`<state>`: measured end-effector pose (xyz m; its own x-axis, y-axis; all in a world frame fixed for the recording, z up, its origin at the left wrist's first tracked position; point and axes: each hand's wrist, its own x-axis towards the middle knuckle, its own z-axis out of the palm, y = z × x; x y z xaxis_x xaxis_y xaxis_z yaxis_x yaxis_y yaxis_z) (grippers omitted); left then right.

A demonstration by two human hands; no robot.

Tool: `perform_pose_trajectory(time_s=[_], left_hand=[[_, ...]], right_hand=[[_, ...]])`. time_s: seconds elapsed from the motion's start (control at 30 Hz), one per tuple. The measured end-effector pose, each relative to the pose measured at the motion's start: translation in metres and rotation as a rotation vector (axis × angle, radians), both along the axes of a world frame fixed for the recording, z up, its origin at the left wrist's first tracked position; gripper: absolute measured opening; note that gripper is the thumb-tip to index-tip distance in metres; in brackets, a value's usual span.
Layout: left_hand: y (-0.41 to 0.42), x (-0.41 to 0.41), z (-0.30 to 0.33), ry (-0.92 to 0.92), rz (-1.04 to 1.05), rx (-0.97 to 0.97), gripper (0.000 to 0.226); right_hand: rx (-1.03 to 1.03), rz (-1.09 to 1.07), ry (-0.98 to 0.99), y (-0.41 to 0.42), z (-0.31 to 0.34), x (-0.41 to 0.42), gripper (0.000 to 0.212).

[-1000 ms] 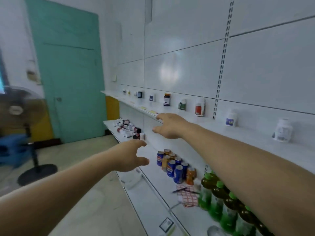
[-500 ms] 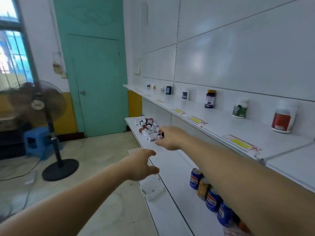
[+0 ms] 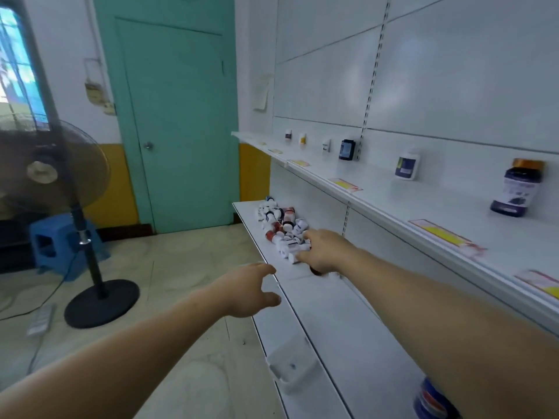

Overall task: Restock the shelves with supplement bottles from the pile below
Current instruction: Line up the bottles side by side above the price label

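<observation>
A pile of small supplement bottles [image 3: 279, 220], mostly white with red and dark ones among them, lies at the far end of the lower white shelf [image 3: 332, 316]. My right hand [image 3: 325, 251] rests on the near end of the pile, fingers bent down over the bottles and hidden. A dark shape shows under the palm. My left hand [image 3: 249, 293] hovers at the shelf's front edge with fingers spread, holding nothing. On the upper shelf [image 3: 423, 207] single bottles stand apart: a purple one with a gold cap [image 3: 515, 190], a white one [image 3: 406, 167], a dark blue one [image 3: 346, 149].
Yellow price labels [image 3: 437, 234] line the upper shelf's front edge. A clear plastic holder [image 3: 292, 368] hangs off the lower shelf edge, and blue cans [image 3: 432, 402] stand at the bottom right. A standing fan [image 3: 51, 176], a blue stool [image 3: 56, 241] and a teal door [image 3: 178, 116] are to the left.
My right hand came down from the upper shelf's edge onto the bottle pile. My view moved along the shelves toward the door. The left hand stayed open beside the lower shelf.
</observation>
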<state>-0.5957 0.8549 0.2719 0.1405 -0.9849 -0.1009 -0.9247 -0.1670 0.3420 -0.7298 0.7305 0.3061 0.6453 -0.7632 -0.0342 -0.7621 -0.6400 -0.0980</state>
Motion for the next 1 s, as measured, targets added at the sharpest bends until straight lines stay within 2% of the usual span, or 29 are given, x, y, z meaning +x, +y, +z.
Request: perform_pose_trajectory(time_s=[0.2, 0.37, 0.47, 0.63, 0.87, 1.0], left_hand=[[-0.103, 0.126, -0.025, 0.054, -0.056, 0.087, 0.066], [-0.196, 0.207, -0.040, 0.049, -0.088, 0.177, 0.066], [-0.256, 0.243, -0.055, 0.057, -0.121, 0.210, 0.066], [-0.364, 0.294, -0.092, 0.088, -0.154, 0.248, 0.064], [-0.482, 0.369, -0.134, 0.135, -0.185, 0.368, 0.064], [-0.554, 0.415, -0.151, 0.122, -0.247, 0.419, 0.064]], right_hand=[[0.129, -0.148, -0.059, -0.102, -0.037, 0.105, 0.054], [0.221, -0.288, -0.059, -0.177, -0.058, 0.156, 0.062], [0.259, -0.322, -0.054, -0.228, -0.079, 0.185, 0.055], [0.298, -0.391, -0.154, -0.329, -0.123, 0.238, 0.042], [0.441, -0.509, -0.224, -0.446, -0.171, 0.307, 0.045], [0.418, -0.561, -0.195, -0.485, -0.196, 0.338, 0.042]])
